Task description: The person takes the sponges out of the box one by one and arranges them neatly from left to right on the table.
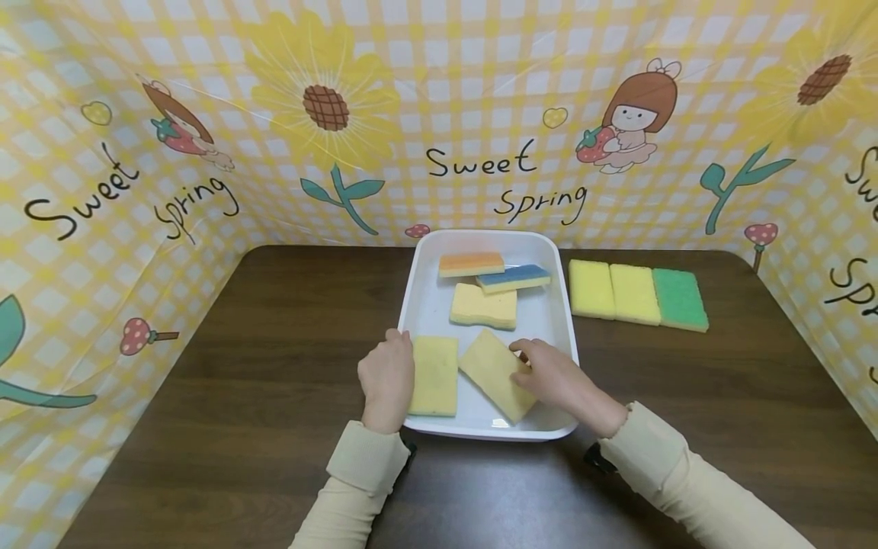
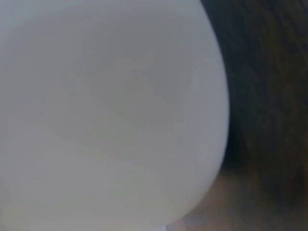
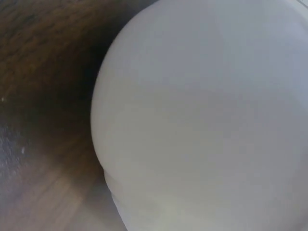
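A white tray (image 1: 565, 343) stands on the table with several sponges in it. At its left rim, my left hand (image 1: 388, 377) holds the edge with curled fingers, beside a flat yellow sponge (image 1: 435, 377). My right hand (image 1: 552, 377) reaches over the right side and pinches a slanted yellow sponge (image 1: 490, 370) at its right edge. Farther back in the tray lie a wavy-edged yellow sponge (image 1: 483, 306), a blue-topped sponge (image 1: 517, 277) and an orange-topped sponge (image 1: 470, 264). A blurred pale surface fills most of both wrist views, hiding the fingers.
To the right of the tray, two yellow sponges (image 1: 591, 288) and a green-topped sponge (image 1: 679, 299) lie side by side in a row. The dark wooden table (image 1: 274, 343) is bordered by a yellow checked cloth (image 1: 466, 91) at the back and sides.
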Available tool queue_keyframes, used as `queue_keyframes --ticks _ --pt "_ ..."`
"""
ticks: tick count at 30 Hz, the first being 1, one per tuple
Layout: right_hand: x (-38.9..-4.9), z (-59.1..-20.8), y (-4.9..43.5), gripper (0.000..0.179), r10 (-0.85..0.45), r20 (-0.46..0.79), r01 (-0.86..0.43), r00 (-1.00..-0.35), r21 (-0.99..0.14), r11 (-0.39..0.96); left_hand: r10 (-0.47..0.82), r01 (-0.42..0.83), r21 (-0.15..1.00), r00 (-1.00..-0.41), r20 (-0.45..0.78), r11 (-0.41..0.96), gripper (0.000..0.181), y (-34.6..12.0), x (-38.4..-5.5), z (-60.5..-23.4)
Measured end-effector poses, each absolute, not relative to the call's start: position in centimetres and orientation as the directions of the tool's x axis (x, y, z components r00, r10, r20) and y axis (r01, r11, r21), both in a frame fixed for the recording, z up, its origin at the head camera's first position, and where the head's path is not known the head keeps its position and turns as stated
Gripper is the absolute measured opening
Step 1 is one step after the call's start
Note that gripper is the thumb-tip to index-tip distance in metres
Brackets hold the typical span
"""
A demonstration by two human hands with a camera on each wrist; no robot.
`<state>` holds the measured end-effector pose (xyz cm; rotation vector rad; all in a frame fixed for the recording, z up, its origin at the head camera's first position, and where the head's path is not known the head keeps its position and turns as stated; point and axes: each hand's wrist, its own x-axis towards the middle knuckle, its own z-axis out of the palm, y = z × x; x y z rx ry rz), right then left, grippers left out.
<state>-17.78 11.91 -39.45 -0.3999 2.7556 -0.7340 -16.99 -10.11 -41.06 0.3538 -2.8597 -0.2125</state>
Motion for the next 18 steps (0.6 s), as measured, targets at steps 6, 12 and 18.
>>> queue_keyframes --ticks 6,12,18 --pt "-17.6 -38.7 12.1 0.040 -0.339 -0.187 -0.187 -0.922 -0.551 0.813 -0.255 -0.218 0.174 -0.939 0.232 0.960 0.035 -10.1 -17.0 -41.1" --pt "-17.0 -37.8 12.4 0.040 -0.335 -0.142 -0.200 -0.931 -0.571 0.796 -0.253 -0.209 0.185 -0.932 0.260 0.960 0.035 -10.1 -16.9 -41.2" --pt "-16.7 -36.9 13.4 0.041 -0.295 -0.108 -0.162 -0.949 -0.637 0.753 -0.254 -0.210 0.184 -0.932 0.259 0.960 0.034 -10.2 -16.9 -41.3"
